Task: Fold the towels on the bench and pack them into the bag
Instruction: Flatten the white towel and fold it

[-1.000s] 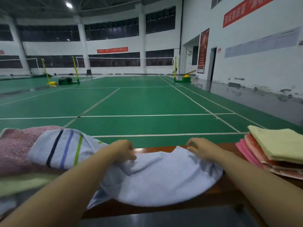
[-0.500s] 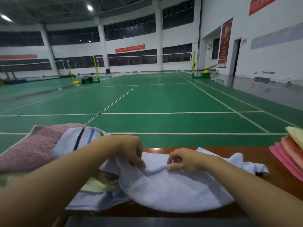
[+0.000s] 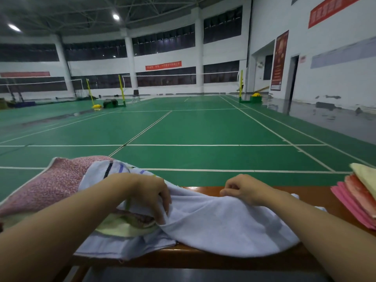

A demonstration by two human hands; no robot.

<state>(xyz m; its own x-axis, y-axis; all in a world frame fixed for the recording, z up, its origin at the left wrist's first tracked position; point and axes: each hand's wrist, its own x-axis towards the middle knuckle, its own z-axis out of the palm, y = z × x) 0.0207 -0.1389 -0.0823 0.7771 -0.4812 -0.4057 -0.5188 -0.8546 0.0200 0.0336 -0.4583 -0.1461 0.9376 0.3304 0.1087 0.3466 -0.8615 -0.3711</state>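
Pinching a pale blue towel [image 3: 219, 224] w/ both hands, spread across the middle of the brown tabletop [image 3: 317, 197] and drooping over its near edge. Left hand [image 3: 150, 192] gripping the towel's left part, fingers [image 3: 162, 208] curled down into a raised fold. Right hand [image 3: 242, 189] pinching the far edge further right, fingers [image 3: 228, 190] tucked in tight on the cloth (thumb tip hidden, so exact pinch hard to tell). Both forearms reaching in from the near side.

Lying at left: a loose heap of unfolded towels, w/ a pink terry towel [image 3: 44, 186] on top at far left, a white towel w/ dark, blue and green stripes [image 3: 109, 169] just beside it under the left wrist, a pale yellow-green towel [image 3: 120, 226] peeking out beneath, touching the blue one.

Sitting at the right edge, well apart from the hands: a folded stack [image 3: 358, 200], pink layers at bottom, pale yellow on top, partly cut off by the frame.

Stretching beyond the tabletop: green court floor [image 3: 193, 131] w/ white lines, net posts [image 3: 121, 89] at the far side.
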